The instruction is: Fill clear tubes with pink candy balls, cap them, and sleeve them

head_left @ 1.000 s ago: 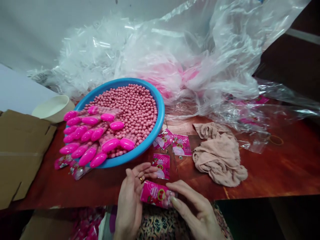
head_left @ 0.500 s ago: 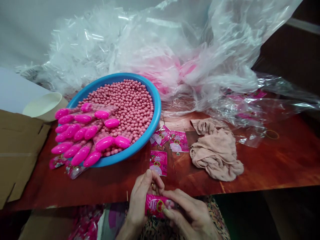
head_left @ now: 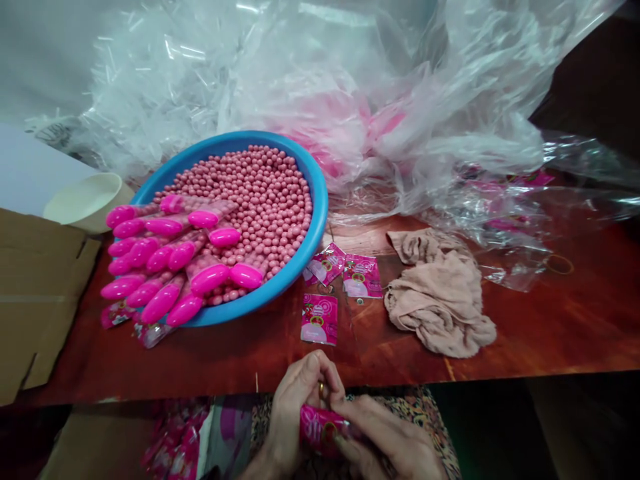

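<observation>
Just below the table's front edge, my left hand (head_left: 295,413) is closed around the left side of a pink printed packet (head_left: 323,430); a gold ring shows on one finger. My right hand (head_left: 385,437) pinches the right side of the same packet, its fingers covering that end. Three flat pink packets lie on the table beyond the hands, one (head_left: 319,320) nearest to them. A blue basin (head_left: 320,227) full of pink beads (head_left: 260,193) stands to the left, with several pink-capped clear tubes (head_left: 163,300) piled over its left side.
A crumpled beige cloth (head_left: 445,300) lies on the table (head_left: 225,367) to the right. Large clear plastic bags (head_left: 475,113) cover the back. At the left are a cream bowl (head_left: 90,200) and a cardboard box (head_left: 45,293). More pink packets (head_left: 175,440) lie below the table.
Both hands have moved slightly down and right with the packet, and more of it is covered by my right fingers. The camera view has shifted a little.
</observation>
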The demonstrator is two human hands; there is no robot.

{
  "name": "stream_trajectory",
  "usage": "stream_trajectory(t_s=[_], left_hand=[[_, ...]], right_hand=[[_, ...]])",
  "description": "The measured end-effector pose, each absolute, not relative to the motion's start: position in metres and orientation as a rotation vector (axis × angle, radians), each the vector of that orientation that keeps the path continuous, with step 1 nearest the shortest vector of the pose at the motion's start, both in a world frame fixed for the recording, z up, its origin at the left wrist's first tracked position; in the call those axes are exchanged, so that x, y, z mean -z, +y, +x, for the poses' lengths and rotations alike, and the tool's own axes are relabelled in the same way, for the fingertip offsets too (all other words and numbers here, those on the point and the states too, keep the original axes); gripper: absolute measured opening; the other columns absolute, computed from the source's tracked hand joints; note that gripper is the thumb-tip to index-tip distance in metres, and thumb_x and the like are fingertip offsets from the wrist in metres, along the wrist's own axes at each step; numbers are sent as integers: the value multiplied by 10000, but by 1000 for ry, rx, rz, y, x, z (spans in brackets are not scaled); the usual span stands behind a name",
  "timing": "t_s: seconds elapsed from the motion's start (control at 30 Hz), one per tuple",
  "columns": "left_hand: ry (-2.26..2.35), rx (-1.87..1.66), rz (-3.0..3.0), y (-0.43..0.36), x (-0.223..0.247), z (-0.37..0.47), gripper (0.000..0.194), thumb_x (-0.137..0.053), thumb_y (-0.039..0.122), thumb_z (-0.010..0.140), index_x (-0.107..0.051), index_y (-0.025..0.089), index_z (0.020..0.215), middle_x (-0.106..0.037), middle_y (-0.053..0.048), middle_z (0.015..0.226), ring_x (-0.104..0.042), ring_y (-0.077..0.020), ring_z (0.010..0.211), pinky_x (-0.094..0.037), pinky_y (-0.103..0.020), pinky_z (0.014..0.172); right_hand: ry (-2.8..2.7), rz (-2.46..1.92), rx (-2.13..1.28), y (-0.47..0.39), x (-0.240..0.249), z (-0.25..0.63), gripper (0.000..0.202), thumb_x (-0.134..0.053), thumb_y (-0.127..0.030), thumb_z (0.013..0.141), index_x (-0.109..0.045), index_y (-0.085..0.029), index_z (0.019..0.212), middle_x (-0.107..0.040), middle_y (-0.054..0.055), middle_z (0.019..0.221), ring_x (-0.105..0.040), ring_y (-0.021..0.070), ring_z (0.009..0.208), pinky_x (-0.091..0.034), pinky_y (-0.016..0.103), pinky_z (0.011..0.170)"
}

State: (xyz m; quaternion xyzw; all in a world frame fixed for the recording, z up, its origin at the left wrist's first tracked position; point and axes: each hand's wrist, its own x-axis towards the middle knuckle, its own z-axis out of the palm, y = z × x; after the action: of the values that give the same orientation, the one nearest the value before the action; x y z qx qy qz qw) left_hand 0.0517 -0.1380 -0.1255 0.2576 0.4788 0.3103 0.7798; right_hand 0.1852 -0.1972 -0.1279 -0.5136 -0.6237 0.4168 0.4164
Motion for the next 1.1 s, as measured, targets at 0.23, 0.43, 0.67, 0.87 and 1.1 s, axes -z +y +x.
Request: stream_trajectory(t_s=[0.23, 0.43, 0.67, 0.87, 1.1], left_hand=[[1074, -838, 379, -113, 119, 46, 510, -541, 621, 780, -645, 143, 633, -568, -13, 558, -464, -111, 506, -376, -219, 518], [1256, -889, 503, -113, 113, 20, 509, -808, 568, 493, -739, 103, 688, -656, -51, 677, -576, -142, 616, -473, -214, 574], [1487, -1113, 548, -128, 120, 16, 248, -861, 177, 503, -654, 147, 636, -634, 23, 598, -510, -64, 461, -409, -146, 424], [1382, -1137, 273, -126, 117, 15, 410, -886, 272, 493, -709, 131, 834, -688, -24, 645, -570, -92, 508, -461, -170, 468], [1345, -1188, 159, -131, 118, 9, 296, -867, 259, 553, -698, 146, 767, -700, -25, 729, -611, -111, 650, -500, -211, 636]], right_hand=[[-1136, -1451, -1251, -178, 133, 175, 190, -685, -279, 786, -740, -273, 968, -721, 1, 818, -683, 136, 696, -544, 162, 643], [-938, -1491, -1236, -170, 143, 167, 204, -685, -300, 784, -746, -235, 967, -709, 18, 803, -672, 137, 677, -546, 170, 616], [-1190, -1350, -1100, -161, 144, 160, 251, -643, -174, 816, -700, -226, 1055, -720, 10, 848, -685, 113, 720, -538, 126, 671], [-1228, -1358, -1082, -162, 148, 150, 256, -639, -239, 824, -702, -213, 1071, -736, 51, 918, -706, 165, 779, -568, 182, 683], [-1207, -1354, -1129, -160, 149, 140, 244, -639, -259, 825, -710, -200, 1051, -724, 37, 804, -689, 143, 664, -559, 164, 604]])
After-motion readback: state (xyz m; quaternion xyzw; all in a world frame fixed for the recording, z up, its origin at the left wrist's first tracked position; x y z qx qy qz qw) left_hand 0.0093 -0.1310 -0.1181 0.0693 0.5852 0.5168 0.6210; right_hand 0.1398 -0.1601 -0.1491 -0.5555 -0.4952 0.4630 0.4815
